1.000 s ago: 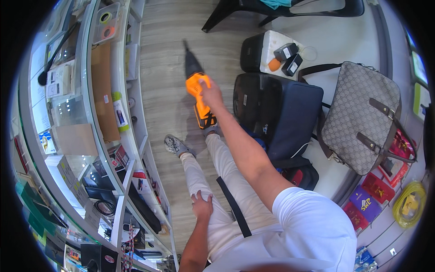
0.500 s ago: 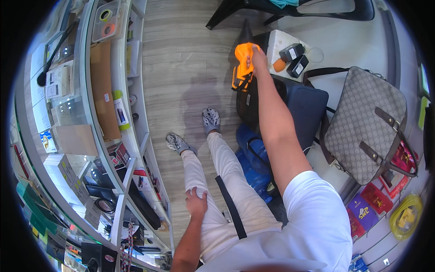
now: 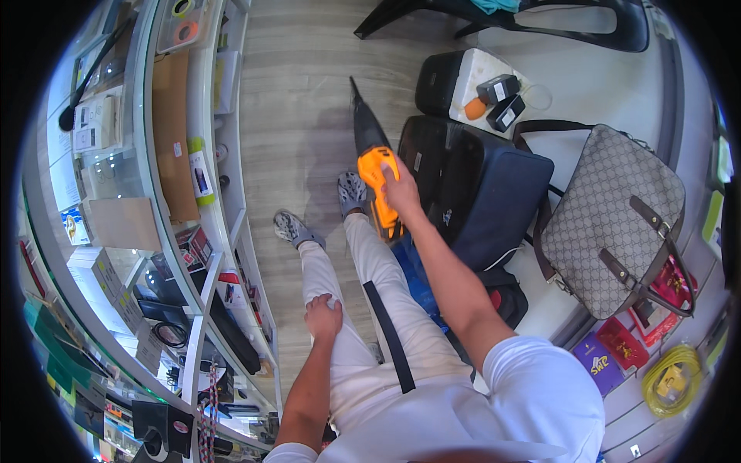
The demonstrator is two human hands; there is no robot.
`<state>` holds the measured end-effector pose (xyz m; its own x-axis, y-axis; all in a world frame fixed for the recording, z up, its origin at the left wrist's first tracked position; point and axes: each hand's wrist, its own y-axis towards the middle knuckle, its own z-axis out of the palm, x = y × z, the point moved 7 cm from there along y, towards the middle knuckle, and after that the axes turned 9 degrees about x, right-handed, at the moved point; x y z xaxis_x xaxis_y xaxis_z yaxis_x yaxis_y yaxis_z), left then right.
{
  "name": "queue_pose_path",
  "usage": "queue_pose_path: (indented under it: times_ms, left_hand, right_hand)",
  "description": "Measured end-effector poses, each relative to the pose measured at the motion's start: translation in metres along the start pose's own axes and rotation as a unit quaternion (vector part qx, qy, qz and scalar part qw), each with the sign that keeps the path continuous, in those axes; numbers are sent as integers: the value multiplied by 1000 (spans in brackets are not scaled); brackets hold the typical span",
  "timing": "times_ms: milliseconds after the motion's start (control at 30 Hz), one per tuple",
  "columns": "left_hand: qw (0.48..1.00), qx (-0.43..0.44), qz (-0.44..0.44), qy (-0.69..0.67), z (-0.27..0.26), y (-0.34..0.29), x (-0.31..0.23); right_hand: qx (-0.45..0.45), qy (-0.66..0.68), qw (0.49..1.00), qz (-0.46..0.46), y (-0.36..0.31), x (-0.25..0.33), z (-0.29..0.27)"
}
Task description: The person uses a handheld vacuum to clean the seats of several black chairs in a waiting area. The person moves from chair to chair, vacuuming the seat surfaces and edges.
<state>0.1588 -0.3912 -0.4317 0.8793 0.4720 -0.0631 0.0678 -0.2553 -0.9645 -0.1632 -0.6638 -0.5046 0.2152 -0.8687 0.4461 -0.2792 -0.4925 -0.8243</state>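
My right hand (image 3: 401, 191) grips an orange cordless blower (image 3: 376, 163) by its handle. The blower's long black tapering nozzle (image 3: 366, 116) slants up and left over the floor, clear of the bags. Its lower end hangs near my right shoe (image 3: 352, 193). My left hand (image 3: 323, 316) lies on my left leg near the knee, fingers spread over the white trousers (image 3: 343, 347), with nothing held. Right beside the blower stands a dark case (image 3: 455, 181).
A glass display cabinet (image 3: 181, 255) full of boxes runs along the left. On the right are a patterned bag (image 3: 614, 216), a white foam block (image 3: 469, 81) with small black boxes, and a coiled yellow hose (image 3: 671, 380). A black chair (image 3: 610, 23) stands at the far end.
My right hand has brought the blower nearer to me and to the left; its nozzle now tilts left. My left hand stays on my leg, and the view has shifted slightly.
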Motion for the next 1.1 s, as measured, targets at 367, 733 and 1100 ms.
queue_pose_path:
  times_ms: [367,733,1100]
  left_hand:
    - [1000,14,-2,-20,7,9,3]
    - [1000,6,-10,-27,5,12,3]
    - [998,-11,-4,-59,10,8,-3]
  right_hand:
    - [-82,135,987,-21,71,53,-83]
    - [-7,-64,994,-86,61,73,-9]
    - [315,-130,940,-34,-21,108,159]
